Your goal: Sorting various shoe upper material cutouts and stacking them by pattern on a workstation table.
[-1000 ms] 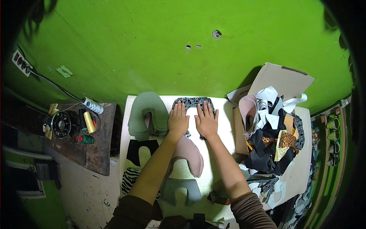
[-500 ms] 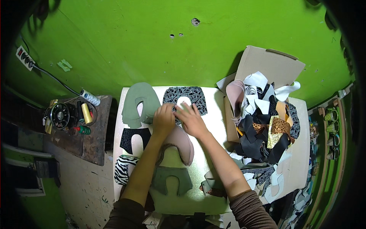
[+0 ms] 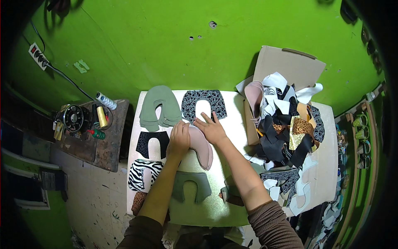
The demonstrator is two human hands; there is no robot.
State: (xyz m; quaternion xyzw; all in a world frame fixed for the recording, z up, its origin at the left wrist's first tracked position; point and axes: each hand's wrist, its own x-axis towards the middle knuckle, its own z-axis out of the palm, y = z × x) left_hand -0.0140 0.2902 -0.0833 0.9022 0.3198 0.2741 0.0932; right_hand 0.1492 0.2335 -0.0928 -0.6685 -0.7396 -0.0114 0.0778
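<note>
A stack of dusty-pink U-shaped cut pieces (image 3: 202,148) lies in the middle of the table, its opening toward me. My left hand (image 3: 180,140) rests at the stack's upper left, fingers bent and held together, their tips partly hidden. My right hand (image 3: 210,128) lies with fingers spread at the pink stack's upper right edge, fingertips by the lower edge of a black-and-grey patterned U-shaped piece (image 3: 215,103). Sage-green U-shaped pieces (image 3: 150,106) are stacked just beyond my left hand. A darker green U-shaped piece (image 3: 203,189) lies nearer me.
On the left of the table are a black patterned piece (image 3: 143,143), a zebra-print piece (image 3: 136,176) and a leopard-print piece (image 3: 139,201). A cardboard box (image 3: 286,64) overflowing with scraps stands at right. A side bench (image 3: 103,147) holds thread spools (image 3: 106,101).
The whole view has shifted slightly. My left hand has drawn a little nearer along the pink stack. My right fingers have slid down from the patterned piece's opening toward its lower edge.
</note>
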